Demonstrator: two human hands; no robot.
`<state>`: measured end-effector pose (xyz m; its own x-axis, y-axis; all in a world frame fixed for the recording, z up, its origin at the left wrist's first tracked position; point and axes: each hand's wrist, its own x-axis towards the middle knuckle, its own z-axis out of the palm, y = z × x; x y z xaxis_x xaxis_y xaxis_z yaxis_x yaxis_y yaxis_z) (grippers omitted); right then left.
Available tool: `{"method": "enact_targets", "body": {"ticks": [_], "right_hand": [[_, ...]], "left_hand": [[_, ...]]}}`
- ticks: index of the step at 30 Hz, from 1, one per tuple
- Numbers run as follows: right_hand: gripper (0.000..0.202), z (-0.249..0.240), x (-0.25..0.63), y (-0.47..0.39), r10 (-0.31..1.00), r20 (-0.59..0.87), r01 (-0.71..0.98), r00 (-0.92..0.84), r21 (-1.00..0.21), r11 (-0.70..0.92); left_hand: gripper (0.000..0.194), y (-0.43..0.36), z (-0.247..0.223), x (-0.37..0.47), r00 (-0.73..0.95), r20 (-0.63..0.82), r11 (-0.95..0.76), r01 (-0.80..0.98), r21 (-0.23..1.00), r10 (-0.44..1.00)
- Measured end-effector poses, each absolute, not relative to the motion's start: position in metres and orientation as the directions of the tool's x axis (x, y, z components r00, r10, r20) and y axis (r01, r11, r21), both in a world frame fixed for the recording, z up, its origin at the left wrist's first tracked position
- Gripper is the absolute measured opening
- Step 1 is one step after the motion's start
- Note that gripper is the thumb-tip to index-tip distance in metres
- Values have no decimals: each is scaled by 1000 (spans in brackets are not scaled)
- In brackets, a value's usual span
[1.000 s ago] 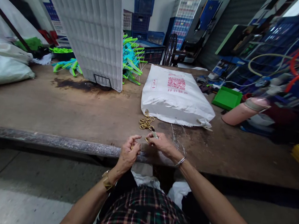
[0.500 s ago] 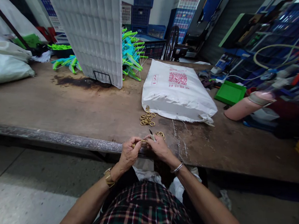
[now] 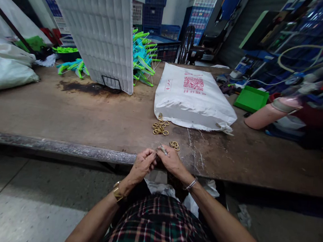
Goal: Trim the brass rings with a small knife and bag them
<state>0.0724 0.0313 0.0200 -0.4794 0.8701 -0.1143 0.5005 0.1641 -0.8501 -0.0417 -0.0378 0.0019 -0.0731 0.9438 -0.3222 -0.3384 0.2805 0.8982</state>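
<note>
My left hand [image 3: 144, 164] is closed in a pinch at the table's front edge, its fingertips close to my other hand. What sits between those fingertips is too small and covered to make out. My right hand [image 3: 171, 161] is closed around a small knife [image 3: 163, 150] with a light handle, which pokes out above the fingers. Just beyond that hand lies a small group of brass-coloured rings [image 3: 174, 146]. Farther back, a larger pile of the same rings [image 3: 159, 128] rests against the front of a white sack.
The white sack [image 3: 194, 97] with red print lies on the brown table [image 3: 108, 124]. A tall white panel [image 3: 101, 38] stands at the left, with green and turquoise plastic pieces [image 3: 142, 58] behind it. To the right are a green tray [image 3: 251, 99] and a pink cylinder [image 3: 271, 114].
A brass-coloured ring seen between my hands is no longer visible there. The knife's dark tip has dropped out of sight, and the near rings are less covered by my right hand.
</note>
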Motion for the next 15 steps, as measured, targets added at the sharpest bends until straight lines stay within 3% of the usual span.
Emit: {"method": "enact_targets", "body": {"ticks": [4, 6, 10, 15], "right_hand": [[22, 23, 74, 32, 866, -156, 442, -475, -893, 81], [22, 23, 77, 32, 884, -121, 495, -452, -858, 135], [19, 21, 84, 27, 846, -13, 664, -533, -627, 408], [19, 21, 85, 18, 771, -61, 724, -633, -399, 563]], "left_hand": [[36, -40, 1, -40, -67, -293, 238, -428, 872, 954], [37, -40, 1, -38, -92, -286, 219, -439, 871, 954], [36, -39, 2, -38, -140, -251, 175, -409, 896, 958], [34, -40, 3, -38, -169, -187, 119, -348, 930, 968]]}}
